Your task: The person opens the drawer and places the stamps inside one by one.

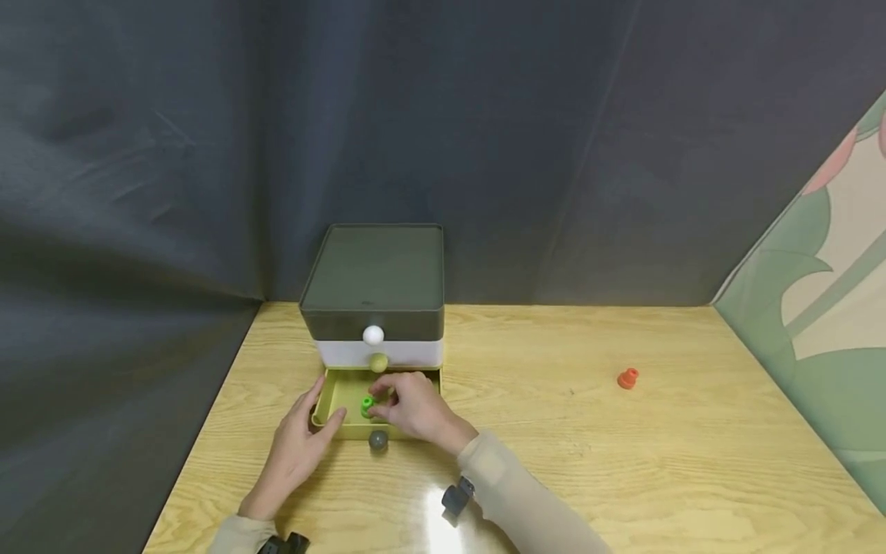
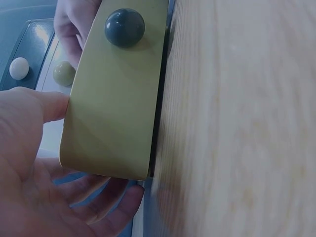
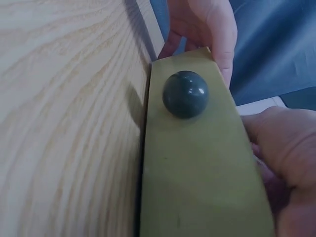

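Note:
A small chest of drawers stands on the table, its bottom olive-yellow drawer (image 1: 354, 432) pulled out. My left hand (image 1: 296, 446) holds the drawer's left front corner, thumb over the rim and fingers along the outer side. Over the drawer's inside is my right hand (image 1: 415, 404), thumb and forefinger bent about a small bright green knob-like piece (image 1: 367, 405). Its thumb appears to touch the piece; the exact contact is too small to see. A dark grey ball knob (image 2: 124, 28) sits on the drawer front. In both wrist views the green piece is hidden.
Above are a white drawer (image 1: 342, 353) with an olive knob (image 1: 378, 362) and a dark grey one (image 1: 335, 325) with a white knob (image 1: 373, 335). A small orange-red piece (image 1: 627, 378) stands on the wooden table (image 1: 540, 431) to the right. Dark curtains (image 1: 484, 154) hang behind.

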{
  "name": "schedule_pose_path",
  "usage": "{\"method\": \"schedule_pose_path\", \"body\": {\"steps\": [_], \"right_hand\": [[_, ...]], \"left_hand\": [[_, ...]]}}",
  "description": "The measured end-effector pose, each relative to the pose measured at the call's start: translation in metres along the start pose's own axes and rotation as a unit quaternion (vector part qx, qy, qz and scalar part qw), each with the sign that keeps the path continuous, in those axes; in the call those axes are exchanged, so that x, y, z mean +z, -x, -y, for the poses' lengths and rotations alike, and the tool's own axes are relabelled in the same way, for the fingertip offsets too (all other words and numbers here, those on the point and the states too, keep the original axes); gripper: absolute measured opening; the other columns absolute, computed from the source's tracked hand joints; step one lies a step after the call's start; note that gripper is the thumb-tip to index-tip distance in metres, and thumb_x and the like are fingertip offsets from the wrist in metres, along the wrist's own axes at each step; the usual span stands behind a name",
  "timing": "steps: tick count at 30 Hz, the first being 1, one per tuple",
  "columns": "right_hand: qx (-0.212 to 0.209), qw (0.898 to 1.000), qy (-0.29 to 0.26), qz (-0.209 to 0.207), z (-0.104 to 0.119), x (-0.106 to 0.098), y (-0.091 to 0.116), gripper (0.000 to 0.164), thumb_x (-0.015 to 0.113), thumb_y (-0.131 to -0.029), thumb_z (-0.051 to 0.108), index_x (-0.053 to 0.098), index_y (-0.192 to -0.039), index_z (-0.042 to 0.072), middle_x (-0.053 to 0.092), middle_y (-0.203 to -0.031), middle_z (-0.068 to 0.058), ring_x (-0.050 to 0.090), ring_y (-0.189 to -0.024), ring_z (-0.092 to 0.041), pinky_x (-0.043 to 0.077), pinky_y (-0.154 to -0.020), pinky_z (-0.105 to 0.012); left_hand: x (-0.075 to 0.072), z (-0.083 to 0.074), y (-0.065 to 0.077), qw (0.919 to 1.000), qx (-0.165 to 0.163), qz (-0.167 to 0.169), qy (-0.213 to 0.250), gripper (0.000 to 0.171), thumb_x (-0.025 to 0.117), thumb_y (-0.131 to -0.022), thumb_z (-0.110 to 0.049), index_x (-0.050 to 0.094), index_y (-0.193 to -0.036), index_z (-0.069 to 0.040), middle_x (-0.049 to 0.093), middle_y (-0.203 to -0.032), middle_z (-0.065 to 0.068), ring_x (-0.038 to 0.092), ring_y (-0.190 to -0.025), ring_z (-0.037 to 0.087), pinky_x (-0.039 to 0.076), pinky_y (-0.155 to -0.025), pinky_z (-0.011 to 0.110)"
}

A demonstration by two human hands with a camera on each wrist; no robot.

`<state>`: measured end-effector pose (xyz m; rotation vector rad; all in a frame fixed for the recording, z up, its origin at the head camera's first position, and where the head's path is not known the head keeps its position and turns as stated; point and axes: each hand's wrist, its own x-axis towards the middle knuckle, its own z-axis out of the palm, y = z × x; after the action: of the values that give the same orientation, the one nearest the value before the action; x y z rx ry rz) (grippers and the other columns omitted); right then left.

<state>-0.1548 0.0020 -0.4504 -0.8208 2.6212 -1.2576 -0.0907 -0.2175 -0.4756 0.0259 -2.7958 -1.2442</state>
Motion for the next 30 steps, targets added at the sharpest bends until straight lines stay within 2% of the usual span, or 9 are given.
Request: {"method": "schedule_pose_path", "body": {"steps": [5, 8, 13, 16, 19, 24, 30], "right_hand": [[-0.038, 0.998, -0.021, -0.039, -0.003, -0.016, 0.015, 0.019, 0.082, -0.094, 0.014, 0.081, -0.111, 0.005, 0.082, -0.104, -0.007, 0.07, -0.078, -0.006, 0.055, -0.066, -0.018], [-0.047, 0.996, -0.033, -0.066, -0.01, -0.028, 0.027, 0.018, 0.081, -0.095, 0.015, 0.08, -0.109, 0.004, 0.081, -0.1, -0.006, 0.071, -0.078, -0.008, 0.057, -0.068, -0.02], [-0.027, 0.992, -0.063, -0.103, -0.019, -0.045, 0.049, 0.013, 0.081, -0.094, 0.014, 0.081, -0.106, 0.01, 0.08, -0.095, -0.001, 0.069, -0.078, -0.006, 0.06, -0.072, -0.025], [-0.019, 0.99, -0.066, -0.126, -0.024, -0.054, 0.06, 0.012, 0.082, -0.093, 0.014, 0.082, -0.105, 0.014, 0.08, -0.097, 0.002, 0.069, -0.08, -0.005, 0.06, -0.074, -0.026], [-0.014, 0.988, -0.066, -0.141, -0.029, -0.062, 0.068, 0.012, 0.082, -0.093, 0.013, 0.082, -0.105, 0.013, 0.081, -0.098, 0.0, 0.071, -0.081, -0.007, 0.061, -0.075, -0.027], [0.01, 0.986, -0.065, -0.152, -0.036, -0.073, 0.078, 0.015, 0.082, -0.093, 0.013, 0.082, -0.107, 0.01, 0.081, -0.101, 0.0, 0.072, -0.083, -0.01, 0.061, -0.078, -0.028], [0.033, 0.985, -0.054, -0.161, -0.046, -0.081, 0.086, 0.016, 0.082, -0.094, 0.014, 0.081, -0.109, 0.013, 0.081, -0.104, 0.0, 0.073, -0.087, -0.011, 0.061, -0.081, -0.028]], "left_hand": [[0.001, -0.001, -0.001, 1.0, -0.001, 0.005, 0.008, 0.077, 0.062, -0.108, -0.037, 0.029, -0.168, -0.003, 0.045, -0.163, 0.027, 0.059, -0.135, 0.042, 0.058, -0.095, 0.046], [0.003, 0.0, 0.0, 0.9999, -0.005, 0.008, 0.01, 0.077, 0.062, -0.108, -0.038, 0.028, -0.168, -0.004, 0.045, -0.163, 0.027, 0.059, -0.134, 0.041, 0.057, -0.096, 0.046], [0.005, 0.002, 0.001, 0.9998, -0.012, 0.008, 0.014, 0.077, 0.062, -0.108, -0.038, 0.028, -0.169, -0.005, 0.045, -0.163, 0.025, 0.06, -0.133, 0.039, 0.057, -0.095, 0.043], [0.005, 0.003, 0.001, 0.9997, -0.014, 0.008, 0.017, 0.078, 0.062, -0.108, -0.04, 0.028, -0.169, -0.006, 0.043, -0.165, 0.025, 0.059, -0.135, 0.04, 0.057, -0.097, 0.045], [0.003, 0.003, 0.002, 0.9997, -0.015, 0.008, 0.019, 0.078, 0.062, -0.108, -0.04, 0.027, -0.169, -0.006, 0.041, -0.166, 0.025, 0.056, -0.138, 0.042, 0.057, -0.1, 0.049], [0.002, 0.002, 0.001, 0.9997, -0.013, 0.007, 0.019, 0.078, 0.062, -0.108, -0.038, 0.027, -0.169, -0.005, 0.042, -0.165, 0.025, 0.056, -0.139, 0.043, 0.057, -0.101, 0.05], [0.002, 0.002, 0.0, 0.9996, -0.015, 0.009, 0.023, 0.078, 0.063, -0.108, -0.038, 0.027, -0.169, -0.006, 0.042, -0.165, 0.025, 0.057, -0.138, 0.041, 0.058, -0.099, 0.048]]}}
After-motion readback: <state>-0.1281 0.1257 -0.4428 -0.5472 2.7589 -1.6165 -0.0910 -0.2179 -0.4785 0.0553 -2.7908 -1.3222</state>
